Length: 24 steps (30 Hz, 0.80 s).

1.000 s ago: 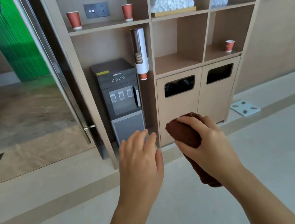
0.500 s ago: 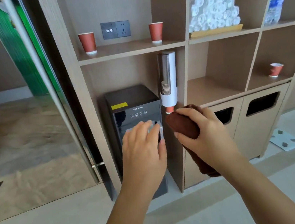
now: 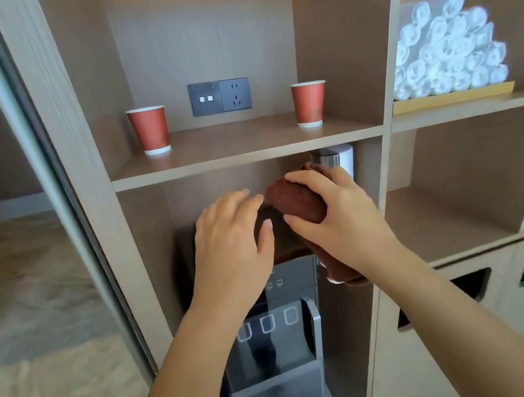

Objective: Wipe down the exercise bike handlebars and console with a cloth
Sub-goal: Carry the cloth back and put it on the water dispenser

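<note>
Shelves (image 3: pixel 246 156) closer, right hand (image 3: pixel 339 223) holds cloth (image 3: pixel 293 200)

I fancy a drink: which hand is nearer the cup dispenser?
The right. The right hand, gripping a cloth, is right in front of the dispenser; the left hand is off to its left, above the water cooler.

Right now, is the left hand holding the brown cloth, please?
No, the right hand grips the cloth; the left hand is open beside it.
</note>
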### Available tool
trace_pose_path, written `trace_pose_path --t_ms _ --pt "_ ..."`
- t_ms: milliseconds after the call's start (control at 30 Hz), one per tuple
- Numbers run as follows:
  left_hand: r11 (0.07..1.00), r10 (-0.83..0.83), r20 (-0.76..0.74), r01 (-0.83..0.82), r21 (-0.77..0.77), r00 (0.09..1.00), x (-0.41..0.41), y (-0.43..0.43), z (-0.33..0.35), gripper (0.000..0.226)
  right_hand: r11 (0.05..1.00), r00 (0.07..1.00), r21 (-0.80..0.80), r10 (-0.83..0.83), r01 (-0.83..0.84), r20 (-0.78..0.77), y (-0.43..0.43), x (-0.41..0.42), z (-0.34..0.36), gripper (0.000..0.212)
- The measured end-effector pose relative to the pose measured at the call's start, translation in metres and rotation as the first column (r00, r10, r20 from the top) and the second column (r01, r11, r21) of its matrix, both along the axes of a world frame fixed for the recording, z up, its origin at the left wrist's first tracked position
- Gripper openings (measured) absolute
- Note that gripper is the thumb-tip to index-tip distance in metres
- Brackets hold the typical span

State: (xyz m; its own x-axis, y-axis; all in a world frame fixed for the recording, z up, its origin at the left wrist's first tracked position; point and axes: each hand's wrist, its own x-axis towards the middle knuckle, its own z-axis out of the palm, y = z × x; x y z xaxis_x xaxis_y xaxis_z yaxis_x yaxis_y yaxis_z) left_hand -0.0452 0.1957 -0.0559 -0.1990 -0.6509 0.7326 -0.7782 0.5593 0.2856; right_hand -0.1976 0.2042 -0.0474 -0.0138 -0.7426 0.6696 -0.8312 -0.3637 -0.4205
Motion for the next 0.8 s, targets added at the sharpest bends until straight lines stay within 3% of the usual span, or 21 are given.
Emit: trace_pose_path --t_ms 267,567,800 --pt "0.976 0.166 0.021 -0.161 -0.148 0.986 0.001 -0.112 0.043 0.033 0.987 0.990 -0.110 0.105 -0.115 -0.090 -0.126 -0.011 0.057 0.049" --pt "0.937 0.297 0.029 -0.286 -0.201 0.954 0.040 -0.172 0.070 0.031 0.962 0.970 -0.122 0.245 -0.244 -0.010 -0.204 0.034 0.108 0.047" --pt "0.915 0.383 0.073 -0.368 -0.168 0.921 0.066 -0.186 0.062 0.034 0.955 0.968 0.201 0.238 -0.218 -0.077 -0.246 0.080 0.091 0.054"
